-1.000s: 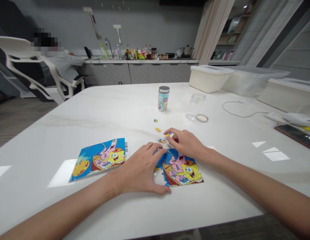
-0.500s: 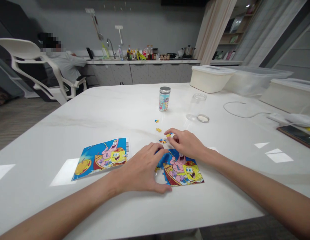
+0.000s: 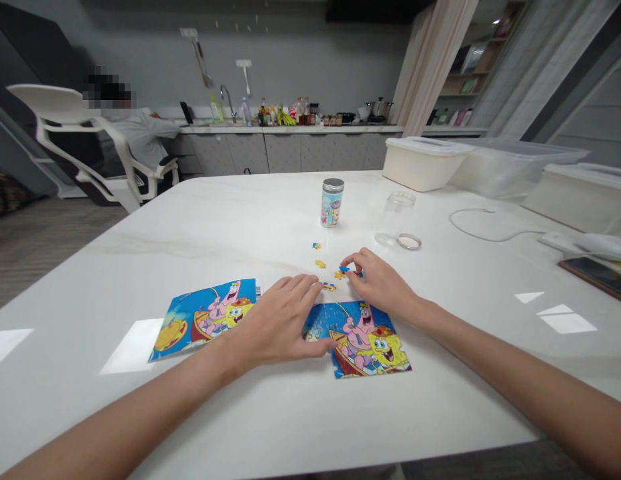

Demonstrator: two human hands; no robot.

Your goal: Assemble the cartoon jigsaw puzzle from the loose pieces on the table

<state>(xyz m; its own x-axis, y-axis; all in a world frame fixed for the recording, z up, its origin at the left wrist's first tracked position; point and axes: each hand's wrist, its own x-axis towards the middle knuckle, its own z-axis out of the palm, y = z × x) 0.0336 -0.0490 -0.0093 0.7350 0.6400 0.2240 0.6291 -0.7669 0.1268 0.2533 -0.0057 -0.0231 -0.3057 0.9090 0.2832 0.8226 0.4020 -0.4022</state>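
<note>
A partly joined cartoon puzzle (image 3: 367, 343) lies on the white table. My left hand (image 3: 285, 323) is spread over its left side, thumb resting near its edge, fingers apart and holding nothing. Just above the puzzle, my right hand (image 3: 377, 280) pinches a small blue piece (image 3: 344, 269) between thumb and fingertips. Loose pieces lie close by: a yellow one (image 3: 321, 264), a blue and yellow one (image 3: 317, 246), and another (image 3: 329, 287) near my left fingertips. To the left, a printed picture card (image 3: 205, 317) shows the same cartoon, partly covered by my left forearm.
A lidded cartoon tin (image 3: 331, 203) stands beyond the pieces. Right of it are a clear jar (image 3: 399, 212) and a ring lid (image 3: 409, 242). Farther right are storage boxes (image 3: 424, 163), a cable and a phone (image 3: 597, 277). A person (image 3: 140, 137) sits at the back left.
My right hand has closed on a blue piece and lifted it slightly. My left hand has shifted a little left and up, uncovering more of the puzzle. The camera view has tilted slightly.
</note>
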